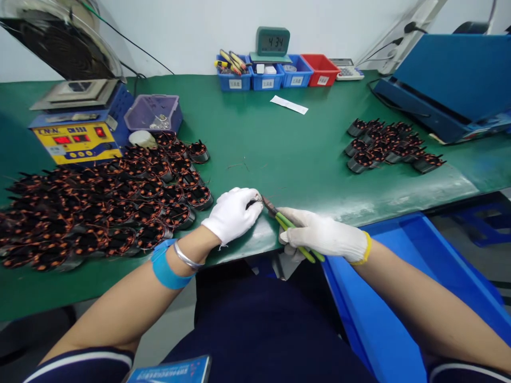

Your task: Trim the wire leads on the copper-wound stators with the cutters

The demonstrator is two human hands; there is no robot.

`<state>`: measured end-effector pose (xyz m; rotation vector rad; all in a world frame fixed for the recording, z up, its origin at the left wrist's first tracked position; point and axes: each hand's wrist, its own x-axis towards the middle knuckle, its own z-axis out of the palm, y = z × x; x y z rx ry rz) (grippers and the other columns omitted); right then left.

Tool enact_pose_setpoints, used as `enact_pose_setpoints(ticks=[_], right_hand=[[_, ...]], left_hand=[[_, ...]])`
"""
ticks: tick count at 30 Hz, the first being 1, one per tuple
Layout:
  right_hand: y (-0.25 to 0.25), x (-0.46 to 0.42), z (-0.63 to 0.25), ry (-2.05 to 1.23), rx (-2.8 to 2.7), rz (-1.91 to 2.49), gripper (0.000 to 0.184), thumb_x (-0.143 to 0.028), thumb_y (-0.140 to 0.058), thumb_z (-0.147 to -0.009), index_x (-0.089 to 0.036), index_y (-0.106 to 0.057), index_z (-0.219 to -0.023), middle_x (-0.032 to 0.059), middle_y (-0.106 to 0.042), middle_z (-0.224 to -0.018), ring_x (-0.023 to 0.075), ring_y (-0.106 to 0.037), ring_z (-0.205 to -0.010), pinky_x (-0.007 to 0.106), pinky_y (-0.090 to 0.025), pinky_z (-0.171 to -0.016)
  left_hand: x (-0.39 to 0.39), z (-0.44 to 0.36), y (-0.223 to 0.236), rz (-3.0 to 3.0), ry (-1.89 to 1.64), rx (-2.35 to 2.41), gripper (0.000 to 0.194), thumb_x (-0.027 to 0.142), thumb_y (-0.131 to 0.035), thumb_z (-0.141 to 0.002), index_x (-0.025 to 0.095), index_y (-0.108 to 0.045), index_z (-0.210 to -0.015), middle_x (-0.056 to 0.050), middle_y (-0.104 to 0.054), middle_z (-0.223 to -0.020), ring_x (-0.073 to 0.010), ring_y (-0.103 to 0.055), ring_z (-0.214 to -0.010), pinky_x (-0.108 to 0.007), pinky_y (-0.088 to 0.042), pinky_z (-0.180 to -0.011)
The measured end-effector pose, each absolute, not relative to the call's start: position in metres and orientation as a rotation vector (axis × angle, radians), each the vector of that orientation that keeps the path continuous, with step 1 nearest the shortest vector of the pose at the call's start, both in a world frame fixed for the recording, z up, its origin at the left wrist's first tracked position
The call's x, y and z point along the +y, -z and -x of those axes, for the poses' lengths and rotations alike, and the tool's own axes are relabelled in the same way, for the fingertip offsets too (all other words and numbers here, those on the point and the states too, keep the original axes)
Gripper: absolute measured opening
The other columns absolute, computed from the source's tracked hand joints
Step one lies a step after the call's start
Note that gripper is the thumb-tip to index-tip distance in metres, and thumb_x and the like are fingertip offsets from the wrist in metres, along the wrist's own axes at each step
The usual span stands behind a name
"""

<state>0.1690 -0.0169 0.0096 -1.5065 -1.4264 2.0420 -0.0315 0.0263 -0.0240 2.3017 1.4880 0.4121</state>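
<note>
My left hand (235, 214), in a white glove, is closed in a pinch near the table's front edge. Whatever lies between its fingers is mostly hidden; only a small dark bit shows by the fingertips. My right hand (329, 234), gloved with a yellow cuff, grips green-handled pliers (282, 219). Their jaws point up and left and meet the left fingertips. Left of my hands stands a large group of wire-wound motor stators (149, 187), black with copper coils. A smaller group of stators (375, 143) sits at the right.
Thin wire scraps (245, 164) lie beyond my hands. A yellow-and-blue soldering station (80, 141) and a purple bin (154, 114) stand at left. Small blue bins (235, 82), a red bin (319, 69) and a clock (273, 41) line the back. A blue tray (383, 298) is below right.
</note>
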Motion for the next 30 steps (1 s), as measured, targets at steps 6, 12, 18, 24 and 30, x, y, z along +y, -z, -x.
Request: enact_pose_setpoints(ticks=[6, 12, 18, 24, 30], right_hand=[[-0.007, -0.005, -0.173, -1.695, -1.886, 1.662, 0.049, -0.028, -0.058, -0.08, -0.024, -0.054, -0.128, -0.0005, -0.064, -0.071, 0.0177, -0.064, -0.064, 0.029, -0.053, -0.057], [-0.006, -0.003, -0.163, -0.305, -2.599, 1.907, 0.062, -0.045, -0.056, -0.082, -0.019, -0.051, -0.138, 0.0172, -0.064, -0.117, 0.0371, -0.063, -0.097, 0.046, -0.049, -0.075], [0.005, 0.001, -0.12, -0.058, -2.533, 1.415, 0.063, -0.051, -0.067, -0.075, -0.014, -0.058, -0.125, 0.0187, -0.053, -0.132, 0.0351, -0.05, -0.116, 0.047, -0.039, -0.099], [0.004, 0.004, -0.107, -0.252, -2.573, 1.468, 0.027, -0.037, -0.058, -0.087, -0.019, -0.067, -0.103, 0.0117, -0.063, -0.114, 0.026, -0.06, -0.094, 0.038, -0.048, -0.08], [0.009, 0.057, -0.235, -0.017, -1.838, 2.18, 0.042, -0.054, -0.061, -0.08, -0.021, -0.071, -0.103, 0.0127, -0.06, -0.12, 0.0305, -0.062, -0.093, 0.043, -0.05, -0.078]], left_hand=[[0.021, 0.028, 0.019, -2.206, -0.497, 1.592, 0.021, 0.037, -0.052, -0.085, 0.02, -0.063, -0.084, -0.005, -0.068, -0.087, -0.024, -0.062, -0.09, -0.037, -0.049, -0.082], [0.019, 0.044, 0.008, -2.034, -1.185, 1.584, 0.035, 0.044, -0.048, -0.09, 0.017, -0.058, -0.112, -0.008, -0.067, -0.113, -0.0205, -0.063, -0.104, -0.035, -0.05, -0.093], [0.027, 0.059, -0.005, -2.323, -0.829, 2.035, 0.036, 0.041, -0.04, -0.093, 0.017, -0.061, -0.11, -0.014, -0.065, -0.113, -0.0314, -0.06, -0.109, -0.044, -0.047, -0.092], [0.029, 0.071, -0.019, -2.256, -0.208, 2.351, 0.048, 0.05, -0.037, -0.093, 0.016, -0.06, -0.119, -0.019, -0.062, -0.113, -0.0367, -0.066, -0.087, -0.047, -0.049, -0.072], [0.019, 0.06, -0.013, -2.38, -0.017, 2.237, 0.049, 0.053, -0.039, -0.092, 0.018, -0.06, -0.119, -0.015, -0.065, -0.114, -0.0354, -0.068, -0.081, -0.044, -0.049, -0.068]])
